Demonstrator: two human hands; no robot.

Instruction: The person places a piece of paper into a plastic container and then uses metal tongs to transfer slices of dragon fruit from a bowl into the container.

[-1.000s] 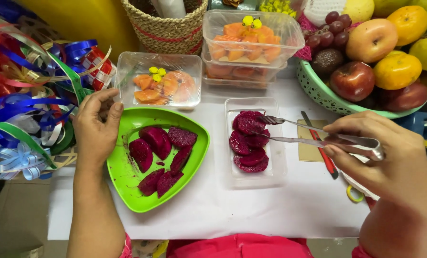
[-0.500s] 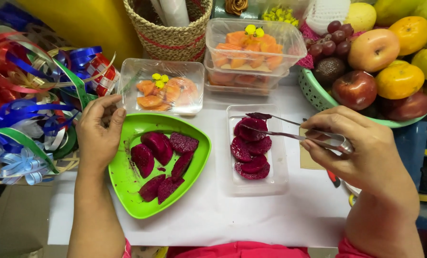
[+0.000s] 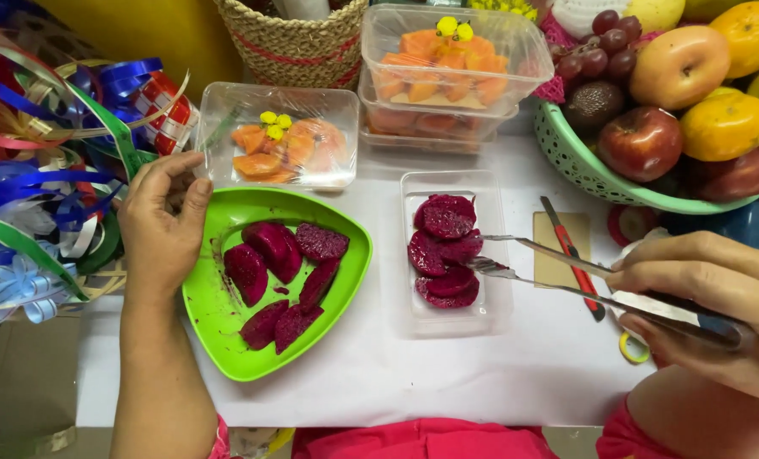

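My right hand (image 3: 711,306) grips metal tongs (image 3: 566,272) whose tips sit over red dragon fruit slices (image 3: 443,251) packed in a clear plastic tray (image 3: 494,319). The tong tips are slightly apart with nothing between them. My left hand (image 3: 163,225) rests on the left rim of a green triangular plate (image 3: 214,319), fingers loosely curled and holding nothing. Several dragon fruit pieces (image 3: 282,272) lie on that plate.
Clear trays of orange papaya pieces (image 3: 286,149) and a stacked pair (image 3: 447,64) stand behind. A green basket (image 3: 583,166) of apples, oranges and grapes is at right. Ribbon rolls (image 3: 39,170) crowd the left. A red cutter (image 3: 571,263) lies beside the tray; a wicker basket (image 3: 294,42) stands at the back.
My right hand has drawn the tongs lower over the tray, from the top slice toward the middle slices. My left hand stays at the plate's rim.
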